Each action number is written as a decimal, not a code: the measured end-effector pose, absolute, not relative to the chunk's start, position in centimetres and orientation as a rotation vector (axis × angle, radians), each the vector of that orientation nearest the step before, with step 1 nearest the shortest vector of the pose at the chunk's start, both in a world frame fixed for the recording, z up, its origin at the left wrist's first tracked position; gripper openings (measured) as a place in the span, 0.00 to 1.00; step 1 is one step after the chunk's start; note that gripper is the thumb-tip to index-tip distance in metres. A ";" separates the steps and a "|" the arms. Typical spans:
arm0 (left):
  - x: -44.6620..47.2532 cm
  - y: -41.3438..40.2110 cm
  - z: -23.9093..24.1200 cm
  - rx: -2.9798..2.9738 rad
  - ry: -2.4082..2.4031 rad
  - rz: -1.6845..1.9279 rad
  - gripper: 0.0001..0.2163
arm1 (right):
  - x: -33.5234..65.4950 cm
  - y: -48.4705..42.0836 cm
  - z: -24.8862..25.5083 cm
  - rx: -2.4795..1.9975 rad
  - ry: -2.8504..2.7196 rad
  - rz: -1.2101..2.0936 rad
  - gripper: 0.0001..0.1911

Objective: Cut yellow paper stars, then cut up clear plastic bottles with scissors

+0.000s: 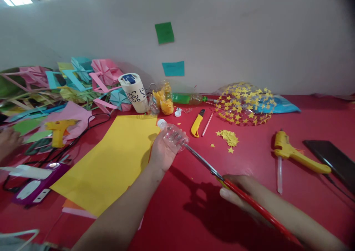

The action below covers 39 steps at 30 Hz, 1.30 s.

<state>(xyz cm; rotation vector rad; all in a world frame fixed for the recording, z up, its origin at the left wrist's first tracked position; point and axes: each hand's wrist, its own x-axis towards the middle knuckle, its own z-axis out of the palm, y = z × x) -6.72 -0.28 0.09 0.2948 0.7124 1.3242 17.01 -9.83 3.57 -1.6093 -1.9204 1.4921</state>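
Observation:
My left hand [162,151] is closed around the clear top part of a plastic bottle [175,134], its white cap [161,123] pointing up and away to the left. In my right hand [241,191] is a pair of scissors [203,160] with red and yellow handles. The blades look closed or nearly so, and their tip reaches the cut edge of the bottle piece. Fingers of the right hand partly hide the handles. Under my left arm lies a yellow paper sheet [116,151]. Near the bottle piece are a yellow utility knife [196,124] and a pink striped stick [207,125].
Yellow paper stars [229,137] lie on the red table [172,221] before a clear star-covered dome [244,104]. Glue guns rest at right [291,153] and left [58,130], with a phone [330,158], a purple power strip [41,182], a cup [135,93] and another person's hand [10,141].

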 end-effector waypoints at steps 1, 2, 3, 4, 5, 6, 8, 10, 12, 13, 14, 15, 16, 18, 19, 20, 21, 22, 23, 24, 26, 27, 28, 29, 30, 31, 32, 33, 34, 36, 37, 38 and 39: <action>-6.7 -0.3 0.1 0.292 0.722 1.324 0.07 | 16.9 -9.9 3.4 -1.612 -1.919 1.488 0.29; -6.6 -0.3 0.1 0.292 0.729 1.326 0.07 | 16.8 -9.9 3.2 -1.609 -1.920 1.497 0.29; -6.5 -0.4 0.1 0.295 0.733 1.328 0.08 | 16.8 -9.9 3.1 -1.598 -1.924 1.517 0.29; -6.4 -0.5 0.1 0.299 0.739 1.329 0.08 | 16.7 -9.9 2.9 -1.579 -1.930 1.541 0.29; -6.3 -0.6 0.0 0.305 0.749 1.326 0.08 | 16.7 -9.9 2.8 -1.555 -1.936 1.565 0.29; -6.2 -0.6 0.0 0.311 0.761 1.320 0.08 | 16.6 -10.0 2.7 -1.530 -1.939 1.585 0.29; -6.0 -0.8 0.0 0.322 0.785 1.310 0.08 | 16.6 -10.0 2.4 -1.481 -1.932 1.620 0.28; -5.9 -0.9 0.1 0.328 0.795 1.308 0.08 | 16.5 -10.0 2.3 -1.430 -1.916 1.669 0.28; -5.8 -1.0 0.1 0.334 0.789 1.301 0.08 | 16.4 -10.1 2.2 -1.388 -1.895 1.718 0.28; -5.8 -1.0 0.1 0.338 0.787 1.296 0.09 | 16.3 -10.1 2.2 -1.374 -1.882 1.735 0.28; -5.8 -1.1 0.1 0.341 0.788 1.291 0.09 | 16.2 -10.1 2.2 -1.367 -1.863 1.745 0.28; -5.8 -1.1 0.0 0.343 0.787 1.290 0.09 | 16.2 -10.2 2.1 -1.364 -1.840 1.756 0.28; -5.8 -1.1 0.0 0.343 0.783 1.289 0.09 | 16.1 -10.2 2.1 -1.364 -1.812 1.767 0.28; -5.7 -1.1 -0.1 0.338 0.771 1.294 0.09 | 16.0 -10.3 1.9 -1.376 -1.748 1.796 0.29; -5.7 -1.1 -0.1 0.336 0.765 1.297 0.09 | 15.9 -10.4 1.8 -1.391 -1.718 1.807 0.29; -5.7 -1.1 -0.1 0.338 0.758 1.296 0.09 | 15.9 -10.4 1.7 -1.406 -1.696 1.825 0.29; -5.6 -1.1 -0.1 0.342 0.752 1.293 0.09 | 15.9 -10.4 1.6 -1.421 -1.679 1.846 0.28; -5.6 -1.1 -0.1 0.348 0.749 1.291 0.09 | 15.9 -10.5 1.6 -1.435 -1.663 1.863 0.28; -5.6 -1.1 0.0 0.353 0.746 1.292 0.09 | 15.9 -10.5 1.6 -1.445 -1.649 1.879 0.28; -5.5 -1.2 0.0 0.355 0.744 1.293 0.09 | 15.9 -10.4 1.5 -1.450 -1.640 1.896 0.28; -5.5 -1.2 0.1 0.345 0.747 1.293 0.08 | 15.9 -10.4 1.5 -1.445 -1.628 1.907 0.28; -5.5 -1.3 0.1 0.336 0.754 1.294 0.08 | 15.9 -10.4 1.5 -1.433 -1.628 1.901 0.28; -5.5 -1.3 0.1 0.327 0.762 1.293 0.08 | 15.9 -10.4 1.5 -1.418 -1.635 1.897 0.28; -5.5 -1.3 0.1 0.320 0.768 1.293 0.08 | 15.9 -10.3 1.4 -1.408 -1.641 1.887 0.29; -5.5 -1.3 0.0 0.316 0.772 1.294 0.08 | 15.9 -10.3 1.4 -1.404 -1.647 1.874 0.29; -5.5 -1.3 0.0 0.315 0.773 1.296 0.08 | 15.9 -10.3 1.4 -1.402 -1.654 1.864 0.29; -5.5 -1.2 0.0 0.316 0.770 1.298 0.08 | 15.8 -10.3 1.4 -1.402 -1.659 1.859 0.30; -5.5 -1.2 0.0 0.317 0.763 1.298 0.08 | 15.8 -10.3 1.4 -1.407 -1.660 1.856 0.30; -5.5 -1.2 0.0 0.318 0.758 1.297 0.08 | 15.8 -10.3 1.4 -1.412 -1.658 1.854 0.30; -5.5 -1.2 0.0 0.316 0.760 1.297 0.08 | 15.7 -10.3 1.5 -1.430 -1.645 1.846 0.31; -5.5 -1.2 0.0 0.315 0.763 1.297 0.08 | 15.6 -10.3 1.6 -1.446 -1.634 1.844 0.32; -5.5 -1.2 0.0 0.316 0.766 1.296 0.08 | 15.6 -10.3 1.6 -1.459 -1.624 1.849 0.32; -5.5 -1.2 0.0 0.319 0.766 1.295 0.09 | 15.6 -10.3 1.6 -1.466 -1.613 1.858 0.33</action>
